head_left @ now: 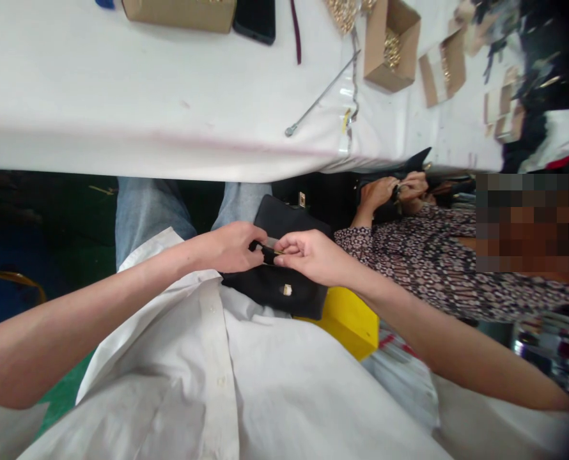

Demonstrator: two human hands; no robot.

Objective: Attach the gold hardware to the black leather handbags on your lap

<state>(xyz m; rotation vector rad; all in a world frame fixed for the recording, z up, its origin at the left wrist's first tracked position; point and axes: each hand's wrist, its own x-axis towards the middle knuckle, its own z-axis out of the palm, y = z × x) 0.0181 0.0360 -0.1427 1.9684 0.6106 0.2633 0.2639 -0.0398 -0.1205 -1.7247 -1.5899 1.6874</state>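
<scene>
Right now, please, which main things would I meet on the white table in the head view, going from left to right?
Cardboard box, black phone, dark red strip, open box holding gold pieces, another box.

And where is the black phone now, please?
In the head view, the black phone lies at the top, just left of centre, on the white table, between a cardboard box and a dark red strip.

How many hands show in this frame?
4: the wearer's left hand and right hand, at the black item; a co-worker's nearer hand and farther hand, on the right. Others may be hidden.
</scene>
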